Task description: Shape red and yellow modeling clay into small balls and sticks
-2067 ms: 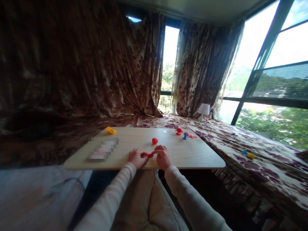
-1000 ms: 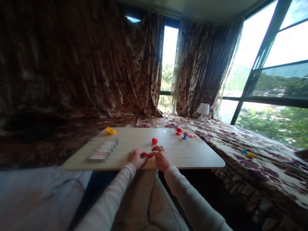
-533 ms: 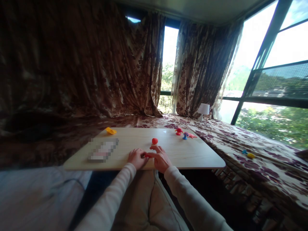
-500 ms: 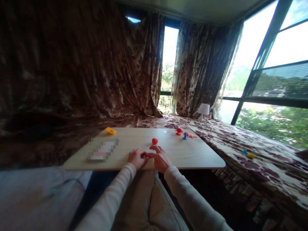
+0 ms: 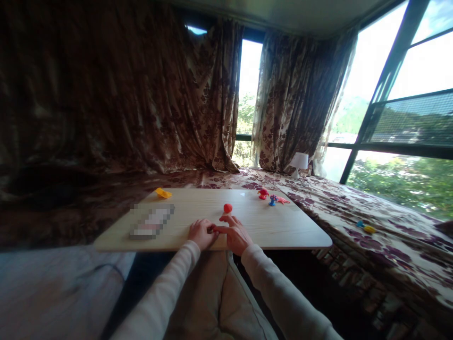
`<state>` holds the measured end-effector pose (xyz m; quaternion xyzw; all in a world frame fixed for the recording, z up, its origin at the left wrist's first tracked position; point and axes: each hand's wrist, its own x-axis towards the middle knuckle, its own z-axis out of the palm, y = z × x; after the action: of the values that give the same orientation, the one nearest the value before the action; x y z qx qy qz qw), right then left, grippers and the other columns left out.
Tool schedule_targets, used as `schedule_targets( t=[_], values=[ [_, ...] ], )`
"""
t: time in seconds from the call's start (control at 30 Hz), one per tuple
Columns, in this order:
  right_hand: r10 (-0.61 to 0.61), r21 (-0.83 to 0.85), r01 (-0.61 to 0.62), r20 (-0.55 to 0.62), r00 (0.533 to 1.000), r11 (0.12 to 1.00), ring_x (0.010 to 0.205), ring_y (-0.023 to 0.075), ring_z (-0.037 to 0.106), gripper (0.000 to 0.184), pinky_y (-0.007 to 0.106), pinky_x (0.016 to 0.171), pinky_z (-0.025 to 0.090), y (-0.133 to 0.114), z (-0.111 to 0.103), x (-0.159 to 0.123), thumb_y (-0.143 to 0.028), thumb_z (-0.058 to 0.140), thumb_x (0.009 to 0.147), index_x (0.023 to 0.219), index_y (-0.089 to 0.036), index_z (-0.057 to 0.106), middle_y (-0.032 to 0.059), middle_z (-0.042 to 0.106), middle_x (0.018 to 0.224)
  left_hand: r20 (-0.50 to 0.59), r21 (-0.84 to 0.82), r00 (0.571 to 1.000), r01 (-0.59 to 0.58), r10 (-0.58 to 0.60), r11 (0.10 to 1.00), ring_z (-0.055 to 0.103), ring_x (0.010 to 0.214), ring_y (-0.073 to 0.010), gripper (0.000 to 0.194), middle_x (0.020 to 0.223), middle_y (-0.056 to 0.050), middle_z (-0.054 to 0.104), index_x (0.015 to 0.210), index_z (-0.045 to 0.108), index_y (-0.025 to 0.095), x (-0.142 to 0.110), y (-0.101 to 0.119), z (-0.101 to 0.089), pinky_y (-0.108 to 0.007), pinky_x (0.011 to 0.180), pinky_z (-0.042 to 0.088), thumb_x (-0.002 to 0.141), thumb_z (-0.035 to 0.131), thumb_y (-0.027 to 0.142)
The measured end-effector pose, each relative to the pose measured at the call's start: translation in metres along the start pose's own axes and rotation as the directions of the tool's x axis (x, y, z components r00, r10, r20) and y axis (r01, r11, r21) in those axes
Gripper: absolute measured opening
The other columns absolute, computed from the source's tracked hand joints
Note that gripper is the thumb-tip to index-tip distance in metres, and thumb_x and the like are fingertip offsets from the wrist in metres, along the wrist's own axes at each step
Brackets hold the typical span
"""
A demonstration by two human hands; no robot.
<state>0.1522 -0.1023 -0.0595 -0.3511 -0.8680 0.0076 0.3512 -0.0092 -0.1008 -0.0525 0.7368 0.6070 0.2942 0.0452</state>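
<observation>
My left hand [image 5: 202,234] rests near the front edge of the pale wood table [image 5: 283,231]. Its fingers are closed around something small, mostly hidden between the fingertips. From the right, my right hand [image 5: 238,235] reaches over with one digit stretched out to touch the left fingertips at that spot. Its other fingers are apart and curve forward, with nothing visible in them. Just beyond the right hand's fingers sits a round red ball [image 5: 228,208], apart from both hands.
A yellow piece [image 5: 163,193] lies at the far left, behind a blurred-out flat object [image 5: 153,222]. At the back right are a red figure [image 5: 263,193], a blue one [image 5: 272,200] and a pinkish-red one [image 5: 282,200]. A white lamp [image 5: 300,161] stands beyond.
The small red bit that showed between my fingertips is now almost covered. Both hands have otherwise barely moved, and the other things lie as before.
</observation>
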Motion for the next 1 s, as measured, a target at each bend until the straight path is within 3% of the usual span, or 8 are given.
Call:
schedule_targets(
  t=[0.2, 0.7, 1.0],
  values=[
    [0.034, 0.042, -0.031, -0.065, 0.997, 0.999, 0.102, 0.0185, 0.045, 0.063, 0.033, 0.089, 0.041, -0.0011, -0.0015, 0.0001, 0.007, 0.041, 0.061, 0.105, -0.031, 0.066, 0.0033, 0.051, 0.11, 0.007, -0.008, 1.0, 0.003, -0.003, 1.0, 0.056, 0.087, -0.0193, 0.015, 0.083, -0.003, 0.066, 0.075, 0.068, 0.019, 0.0001, -0.0002, 0.0007, -0.031, 0.081, 0.039, 0.069, 0.063, 0.032],
    [0.067, 0.048, -0.062, -0.115, 0.991, 0.997, 0.097, 0.019, 0.047, 0.05, 0.03, 0.086, 0.044, 0.0023, 0.0016, -0.0003, 0.005, 0.041, 0.062, 0.09, -0.024, 0.07, 0.0038, 0.055, 0.104, 0.01, -0.052, 1.0, 0.012, -0.011, 0.999, 0.057, 0.09, -0.0198, 0.015, 0.084, -0.002, 0.067, 0.076, 0.069, 0.02, -0.0002, -0.0012, 0.0013, -0.031, 0.083, 0.04, 0.068, 0.065, 0.033],
    [0.155, 0.146, -0.13, -0.177, 0.972, 0.981, 0.09, 0.0188, 0.053, 0.039, 0.034, 0.084, 0.044, 0.004, 0.0049, 0.002, -0.004, 0.045, 0.073, 0.105, -0.02, 0.059, 0.0051, 0.062, 0.095, -0.01, -0.065, 1.0, -0.012, 0.011, 0.998, 0.057, 0.088, -0.0193, 0.015, 0.083, -0.002, 0.067, 0.077, 0.069, 0.021, 0.0014, -0.0047, 0.0029, -0.031, 0.081, 0.041, 0.072, 0.062, 0.033]
  ],
)
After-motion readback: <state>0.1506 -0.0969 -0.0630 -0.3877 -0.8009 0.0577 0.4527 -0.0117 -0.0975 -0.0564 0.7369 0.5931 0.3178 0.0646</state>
